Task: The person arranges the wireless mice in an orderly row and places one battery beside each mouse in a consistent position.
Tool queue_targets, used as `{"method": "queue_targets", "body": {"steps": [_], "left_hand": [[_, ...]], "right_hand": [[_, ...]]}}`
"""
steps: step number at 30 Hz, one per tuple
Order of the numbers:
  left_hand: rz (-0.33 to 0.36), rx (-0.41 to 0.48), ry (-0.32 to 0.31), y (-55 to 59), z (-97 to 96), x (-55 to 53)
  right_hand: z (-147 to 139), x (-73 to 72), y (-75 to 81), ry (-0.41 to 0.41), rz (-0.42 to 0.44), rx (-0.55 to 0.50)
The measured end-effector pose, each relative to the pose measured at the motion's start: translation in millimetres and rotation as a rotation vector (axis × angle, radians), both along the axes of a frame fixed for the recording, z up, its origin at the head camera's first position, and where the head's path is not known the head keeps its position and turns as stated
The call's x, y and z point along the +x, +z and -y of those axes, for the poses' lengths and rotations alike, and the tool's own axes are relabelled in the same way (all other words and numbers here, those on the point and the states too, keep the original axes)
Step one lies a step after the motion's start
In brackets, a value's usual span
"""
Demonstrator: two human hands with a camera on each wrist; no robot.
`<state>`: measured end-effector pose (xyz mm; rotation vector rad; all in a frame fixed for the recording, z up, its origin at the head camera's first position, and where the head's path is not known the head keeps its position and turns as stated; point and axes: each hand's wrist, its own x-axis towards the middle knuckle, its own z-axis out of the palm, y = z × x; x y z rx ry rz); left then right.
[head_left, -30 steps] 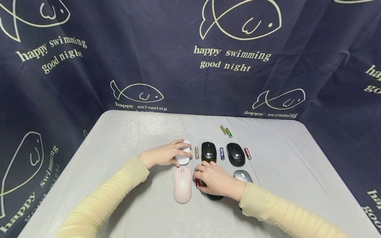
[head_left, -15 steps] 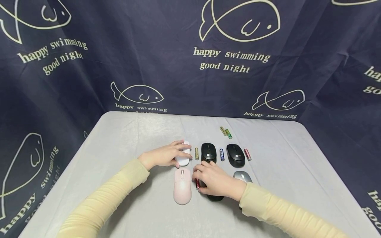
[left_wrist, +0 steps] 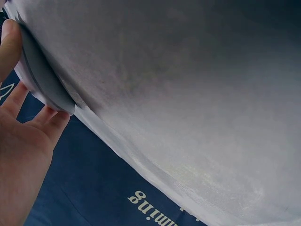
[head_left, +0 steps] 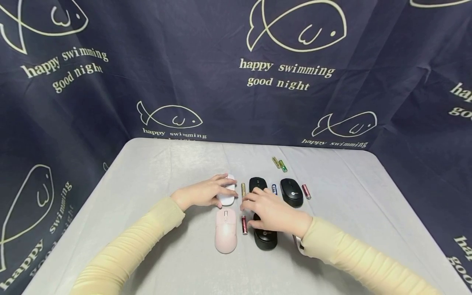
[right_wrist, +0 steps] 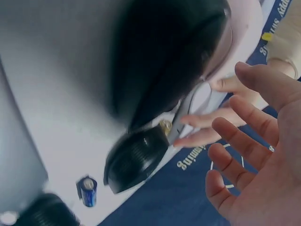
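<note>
My left hand grips a white computer mouse at the left, thumb on one side and fingers on the other; the left wrist view shows the mouse's rim between them. My right hand hovers with fingers spread above the gap between two black mice, holding nothing. Just below its fingertips lies a red battery, left of the nearer black mouse. Part of the farther black mouse is hidden by the fingers. A pink mouse lies in front of the white one.
A gold battery stands left of the farther black mouse, a blue battery right of it. Beyond are another black mouse and a red battery. Two batteries lie farther back. My right sleeve mostly covers a mouse.
My right hand has let go of the red battery beside the nearer black mouse and lifted slightly away and to the back. My left hand stays on the white mouse.
</note>
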<state>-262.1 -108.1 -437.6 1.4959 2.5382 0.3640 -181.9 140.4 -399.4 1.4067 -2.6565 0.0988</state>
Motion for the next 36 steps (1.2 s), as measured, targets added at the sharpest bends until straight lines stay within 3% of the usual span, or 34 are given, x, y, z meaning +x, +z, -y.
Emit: {"method": "queue_targets", "body": {"steps": [20,30,36], "left_hand": [[-0.011,-0.001,-0.002,-1.3,1.0,-1.5],[-0.016,0.001,-0.007,-3.3,1.0,-2.8],[-0.023,0.008,-0.013,-4.0,1.5,-3.6]], "right_hand": [[-20,-28.8,32.7,-0.027,-0.013,-0.056],[-31,-45.4,34.4,-0.054,-0.104,-0.076],[-38,-55.4,31.7,-0.075,-0.098,-0.058]]}}
